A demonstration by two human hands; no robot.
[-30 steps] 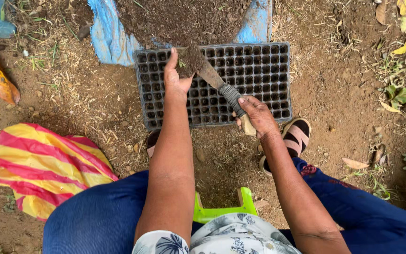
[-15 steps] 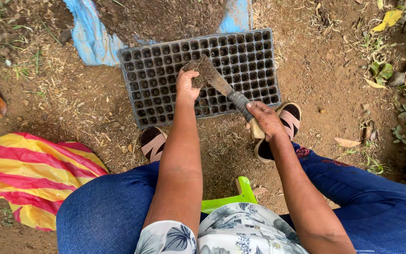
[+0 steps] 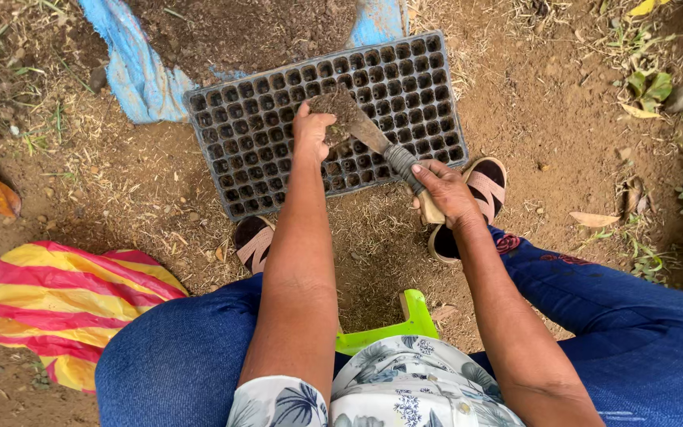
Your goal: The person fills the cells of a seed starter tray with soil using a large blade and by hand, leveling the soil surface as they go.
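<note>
A black seedling tray (image 3: 262,119) with many small cells lies on the bare soil in front of me. My right hand (image 3: 448,190) grips the handle of a garden trowel (image 3: 365,126), whose blade carries a heap of dark soil over the tray's middle. My left hand (image 3: 311,130) rests against the left side of that soil on the blade, fingers curled over the tray cells. Most cells look dark and shallowly filled; I cannot tell how full they are.
A blue sheet (image 3: 132,75) heaped with dark soil (image 3: 247,28) lies just beyond the tray. A red and yellow striped cloth (image 3: 65,304) is at my left knee. I sit on a green stool (image 3: 389,328), sandalled feet (image 3: 480,198) by the tray. Dry leaves lie about.
The loaded trowel and my left hand stay together over the tray, shifted slightly toward its middle; the view itself has swung, so the tray now sits lower and more tilted in frame.
</note>
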